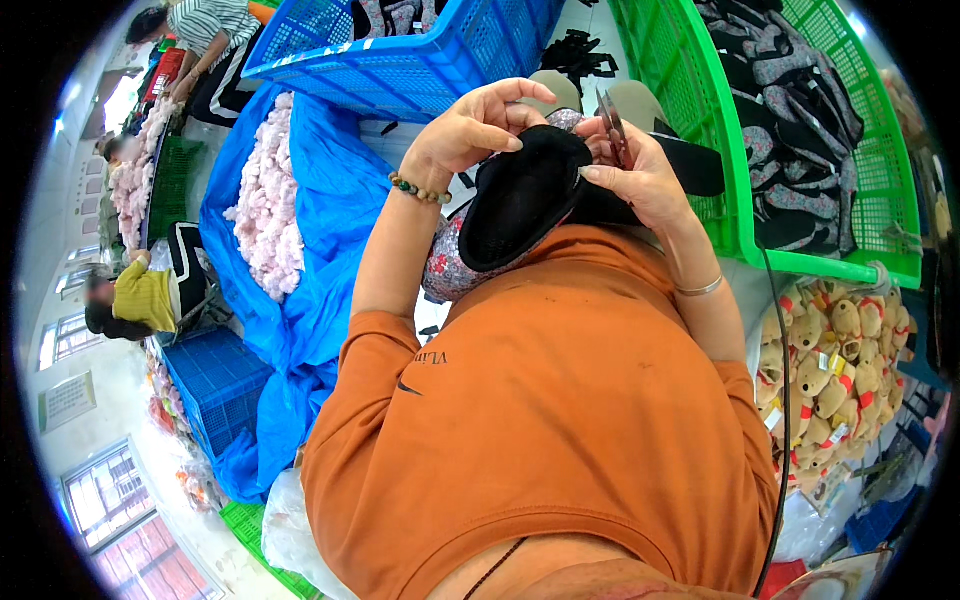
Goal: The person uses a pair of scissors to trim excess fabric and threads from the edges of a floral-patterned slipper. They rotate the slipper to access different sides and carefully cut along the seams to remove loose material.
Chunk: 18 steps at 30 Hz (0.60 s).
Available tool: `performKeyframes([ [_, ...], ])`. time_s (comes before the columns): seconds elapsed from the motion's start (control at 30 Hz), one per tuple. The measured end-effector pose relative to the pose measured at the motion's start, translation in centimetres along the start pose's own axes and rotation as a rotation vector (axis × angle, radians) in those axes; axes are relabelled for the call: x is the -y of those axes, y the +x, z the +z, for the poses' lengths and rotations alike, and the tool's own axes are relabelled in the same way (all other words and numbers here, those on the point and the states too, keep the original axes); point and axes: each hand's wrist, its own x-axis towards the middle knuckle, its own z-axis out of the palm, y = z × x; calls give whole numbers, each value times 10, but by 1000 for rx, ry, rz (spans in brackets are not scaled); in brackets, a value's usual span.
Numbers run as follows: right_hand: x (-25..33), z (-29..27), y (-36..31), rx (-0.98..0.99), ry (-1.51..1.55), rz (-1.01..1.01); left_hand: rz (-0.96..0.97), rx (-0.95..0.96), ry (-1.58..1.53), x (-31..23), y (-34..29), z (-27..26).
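Note:
A fabric slipper (525, 200) with a black lining and a grey floral outside with red flowers lies against my body, its opening facing up. My left hand (465, 135) holds its far left edge between thumb and fingers, with the index finger raised. On the other side, my right hand (640, 175) has small dark scissors (613, 130) in its fingers, blades pointing up. The right thumb presses the slipper's right rim. Fingertips behind the rim are partly hidden.
A green crate (740, 200) of similar floral and black pieces stands at right, above many tan plush items (830, 370). Ahead is a blue crate (400, 70); left, a blue sheet (320, 210) holds pink fluffy pieces (268, 210). Two people work at far left.

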Motion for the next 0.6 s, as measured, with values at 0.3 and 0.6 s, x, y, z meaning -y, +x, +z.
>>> performKeyframes([
  [0.3,5,11,-1,-73,-77,-7,96,-122,139,1,-7,18],
  [0.6,7,18,3,-217,-604,-84,-1,-120,181,5,1,20],
])
